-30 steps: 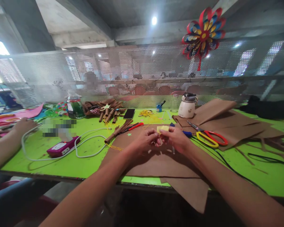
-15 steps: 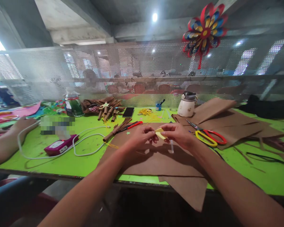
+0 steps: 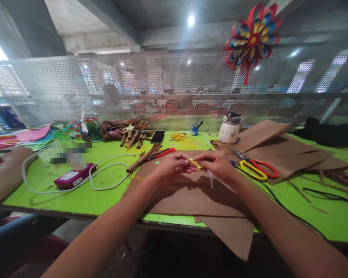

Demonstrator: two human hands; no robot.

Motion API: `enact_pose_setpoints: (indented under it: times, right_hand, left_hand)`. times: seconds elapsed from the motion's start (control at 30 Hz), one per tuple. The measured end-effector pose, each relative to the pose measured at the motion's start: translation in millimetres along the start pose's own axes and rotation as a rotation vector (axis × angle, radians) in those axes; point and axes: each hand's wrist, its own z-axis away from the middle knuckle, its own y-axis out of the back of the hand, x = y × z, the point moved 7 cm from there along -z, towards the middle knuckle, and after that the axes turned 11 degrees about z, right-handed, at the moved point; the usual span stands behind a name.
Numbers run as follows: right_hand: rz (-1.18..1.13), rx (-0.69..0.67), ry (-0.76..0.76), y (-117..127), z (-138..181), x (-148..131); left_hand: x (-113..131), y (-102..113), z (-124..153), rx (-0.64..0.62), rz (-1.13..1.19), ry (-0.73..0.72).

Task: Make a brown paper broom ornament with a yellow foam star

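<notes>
Paper scrap (image 3: 195,162) sits pinched between left hand (image 3: 174,168) and right hand (image 3: 218,166).

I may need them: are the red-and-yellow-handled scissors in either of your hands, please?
No, the red-and-yellow-handled scissors lie on brown paper while the left hand and right hand pinch a yellow strip.
</notes>
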Motion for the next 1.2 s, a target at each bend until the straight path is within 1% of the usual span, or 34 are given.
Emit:
enact_pose_setpoints:
  times: [0.17, 0.27, 0.37, 0.47, 0.53, 0.63, 0.7, 0.8, 0.9, 1.0, 1.2]
  right_hand:
    - [0.205, 0.001, 0.18, 1, 1, -12]
    - [0.315, 0.008, 0.289, -2, 2, -14]
    - [0.368, 0.006, 0.347, -7, 4, -13]
    - [0.394, 0.001, 0.343, -10, 4, -12]
    - [0.382, 0.002, 0.323, -9, 4, -13]
    - [0.287, -0.035, 0.266, -7, 3, -13]
    - [0.172, -0.063, 0.152, -4, 1, -7]
    - [-0.06, -0.08, -0.066, 0, 0, 7]
    - [-0.188, -0.13, -0.194, -5, 1, 16]
    - [-0.193, -0.172, -0.249, -14, 2, 22]
    - [-0.225, -0.111, -0.26, -16, 1, 28]
  left_hand:
    - [-4, 4, -2, 0.049, 0.117, 0.049]
    - [-10, 8, -3, 0.087, 0.167, 0.109]
    - [-16, 9, -3, 0.074, 0.081, 0.183]
    - [-19, 6, -2, 0.045, 0.011, 0.218]
    - [-19, 6, -1, 0.058, 0.008, 0.209]
    - [-17, 4, -2, 0.072, -0.009, 0.181]
    - [-15, 4, -3, 0.066, -0.036, 0.152]
    - [-10, 4, -4, 0.072, -0.106, 0.082]
    - [-4, 4, -2, 0.091, -0.189, -0.014]
    - [1, 1, -1, 0.095, -0.256, -0.08]
    - [0, -3, -2, 0.07, -0.31, -0.075]
